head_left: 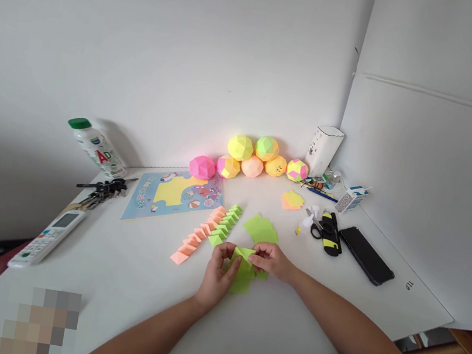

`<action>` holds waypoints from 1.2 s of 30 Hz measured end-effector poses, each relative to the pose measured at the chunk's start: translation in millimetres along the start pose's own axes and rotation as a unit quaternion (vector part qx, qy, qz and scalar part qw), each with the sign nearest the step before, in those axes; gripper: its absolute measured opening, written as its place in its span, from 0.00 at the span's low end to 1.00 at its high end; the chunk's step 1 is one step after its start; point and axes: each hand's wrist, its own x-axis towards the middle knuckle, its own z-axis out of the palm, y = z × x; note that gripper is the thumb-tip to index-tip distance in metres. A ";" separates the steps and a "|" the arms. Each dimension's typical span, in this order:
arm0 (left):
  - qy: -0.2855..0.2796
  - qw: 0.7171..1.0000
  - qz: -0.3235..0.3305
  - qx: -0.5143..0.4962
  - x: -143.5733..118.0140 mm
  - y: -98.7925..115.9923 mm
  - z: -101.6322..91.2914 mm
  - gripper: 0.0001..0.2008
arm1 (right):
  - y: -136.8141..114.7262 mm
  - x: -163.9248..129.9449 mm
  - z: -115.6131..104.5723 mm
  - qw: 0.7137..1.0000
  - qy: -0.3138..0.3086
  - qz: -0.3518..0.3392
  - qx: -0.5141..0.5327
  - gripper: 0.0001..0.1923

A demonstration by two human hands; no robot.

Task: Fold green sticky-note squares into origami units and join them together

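Observation:
Between my hands is a green paper square [244, 255], creased and held slightly above the table. My left hand [220, 272] pinches its left side with thumb and fingers. At its upper right, my right hand [270, 260] grips the same sheet between thumb and forefinger. Loose green paper sheets [261, 229] lie just beyond my hands, and another green sheet [240, 286] shows beneath the held one. To the left, folded green paper pieces [227, 223] stand in a slanting row beside a row of folded peach paper pieces [197, 235].
Several faceted paper balls [240, 148] sit along the wall. A blue picture board [179, 198], a bottle [98, 147] and a white remote [47, 237] are at left. Scissors [316, 230], a yellow-black cutter [331, 235], a black phone [366, 255] and a small carton [351, 199] lie right.

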 end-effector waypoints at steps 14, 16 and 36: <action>-0.052 0.992 0.075 0.087 3.2 15.3 -2.9 0.11 | 1.0 1.1 -0.7 1.000 0.004 0.000 -0.001 0.15; -0.052 0.994 0.063 0.078 3.1 14.4 -2.8 0.13 | 2.0 1.1 -1.3 1.000 0.004 -0.004 -0.001 0.15; -0.064 0.997 -0.046 -0.024 3.3 7.8 -3.8 0.17 | 5.3 2.1 -0.3 0.999 0.036 -0.019 0.019 0.16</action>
